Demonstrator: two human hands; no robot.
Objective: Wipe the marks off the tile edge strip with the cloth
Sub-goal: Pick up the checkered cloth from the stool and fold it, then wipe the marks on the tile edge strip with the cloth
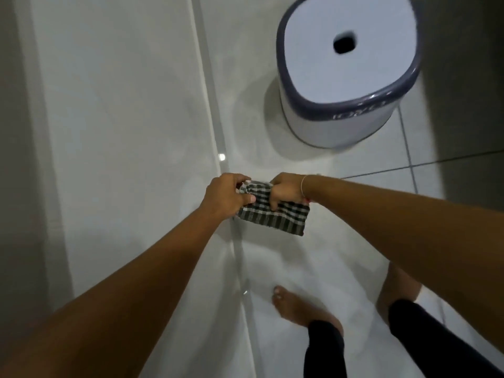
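A black-and-white checked cloth (275, 214) is stretched between both hands at the middle of the view. My left hand (227, 196) grips its left end and my right hand (286, 190) grips its top edge, fingers curled over the fabric. The cloth hangs just to the right of the glossy grey tile edge strip (210, 110), which runs from the top centre down past my left hand and on toward the bottom. My left hand covers a short part of the strip. I cannot make out marks on the strip in this blurred frame.
A white plastic stool (346, 66) with a blue-grey rim and a hole in its seat stands on the white floor tiles at the upper right. My bare feet (294, 304) and black trouser legs are at the bottom right. White wall tiles fill the left.
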